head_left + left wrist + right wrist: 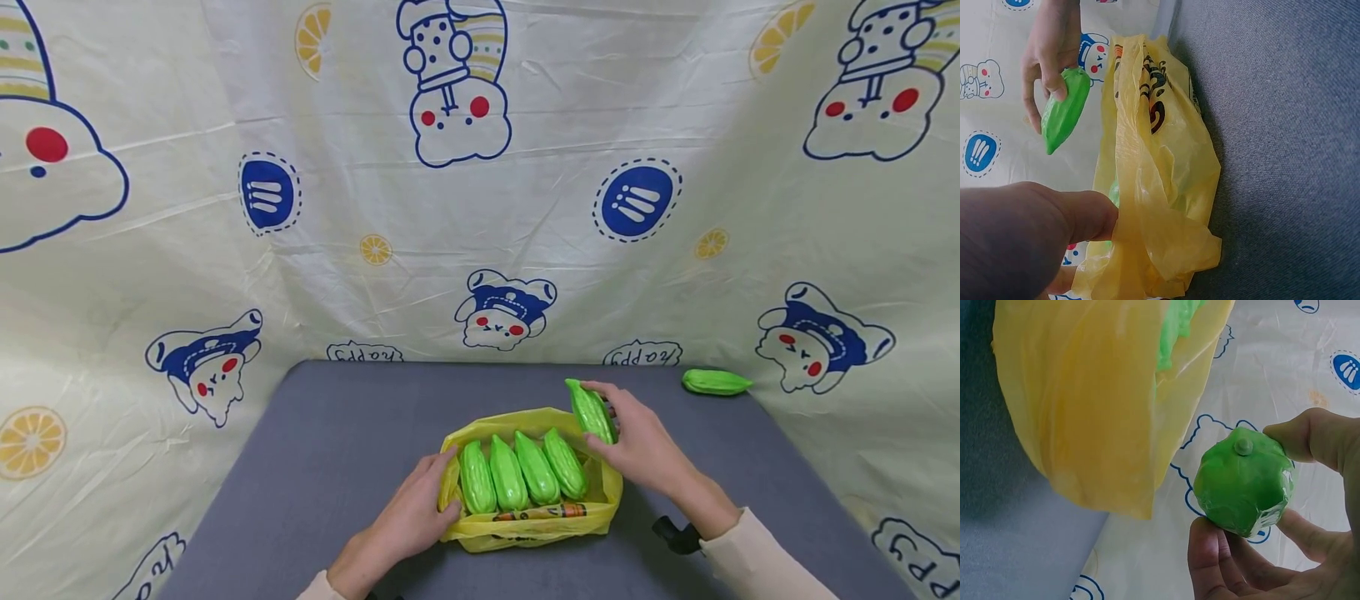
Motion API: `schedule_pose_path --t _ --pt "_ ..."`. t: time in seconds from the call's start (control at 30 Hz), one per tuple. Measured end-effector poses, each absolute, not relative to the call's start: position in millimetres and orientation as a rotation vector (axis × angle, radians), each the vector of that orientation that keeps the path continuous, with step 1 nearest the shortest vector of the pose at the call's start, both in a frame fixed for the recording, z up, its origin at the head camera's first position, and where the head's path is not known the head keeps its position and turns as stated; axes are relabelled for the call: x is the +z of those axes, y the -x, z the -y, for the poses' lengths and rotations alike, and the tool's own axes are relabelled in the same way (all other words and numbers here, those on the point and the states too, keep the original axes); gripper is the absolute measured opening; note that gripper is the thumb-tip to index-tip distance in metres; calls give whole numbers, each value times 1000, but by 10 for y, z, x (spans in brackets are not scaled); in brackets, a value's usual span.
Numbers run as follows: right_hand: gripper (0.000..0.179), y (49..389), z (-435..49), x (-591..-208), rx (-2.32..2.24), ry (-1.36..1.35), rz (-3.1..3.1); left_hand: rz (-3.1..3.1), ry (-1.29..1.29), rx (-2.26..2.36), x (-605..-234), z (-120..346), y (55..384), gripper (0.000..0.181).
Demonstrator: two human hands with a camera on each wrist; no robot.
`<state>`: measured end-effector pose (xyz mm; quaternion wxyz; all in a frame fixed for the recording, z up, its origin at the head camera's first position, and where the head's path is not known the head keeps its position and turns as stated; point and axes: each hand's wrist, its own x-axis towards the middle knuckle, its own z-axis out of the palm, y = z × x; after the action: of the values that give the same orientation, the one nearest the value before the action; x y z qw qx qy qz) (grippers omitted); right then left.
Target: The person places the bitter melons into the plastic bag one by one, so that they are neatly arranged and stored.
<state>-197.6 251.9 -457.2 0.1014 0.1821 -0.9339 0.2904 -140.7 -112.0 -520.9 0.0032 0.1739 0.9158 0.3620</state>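
A yellow plastic bag (540, 533) stands on the table with its mouth open upward. Several green bitter melons (507, 473) lie side by side inside it. At the bag's left edge, my left hand (416, 508) grips the rim, the thumb showing against the plastic in the left wrist view. My right hand (637, 437) holds another bitter melon (591, 412) over the bag's right back corner, its tip pointing up and away. In the right wrist view, thumb and fingers surround this melon (1244, 481), its blunt stem end facing the camera.
One more bitter melon (716, 382) lies at the far right corner of the grey table (360, 433). A pale printed sheet (480, 208) hangs behind the table and along both sides. A black strap (677, 536) sits at my right wrist.
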Motion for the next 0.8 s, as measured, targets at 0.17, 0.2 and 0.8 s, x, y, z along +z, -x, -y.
schedule_pose_path --t 0.17,0.2,0.8 --pt "77 1964 -2462 -4576 866 -550 2768 -2868 -536 1144 -5219 1123 1411 83" --pt "77 1959 -2450 -4576 867 -560 2766 -2867 -534 1144 -5220 1123 1412 83" --pt "77 1894 -2296 -4600 872 -589 2800 -2826 -509 1121 -5213 1116 1418 84"
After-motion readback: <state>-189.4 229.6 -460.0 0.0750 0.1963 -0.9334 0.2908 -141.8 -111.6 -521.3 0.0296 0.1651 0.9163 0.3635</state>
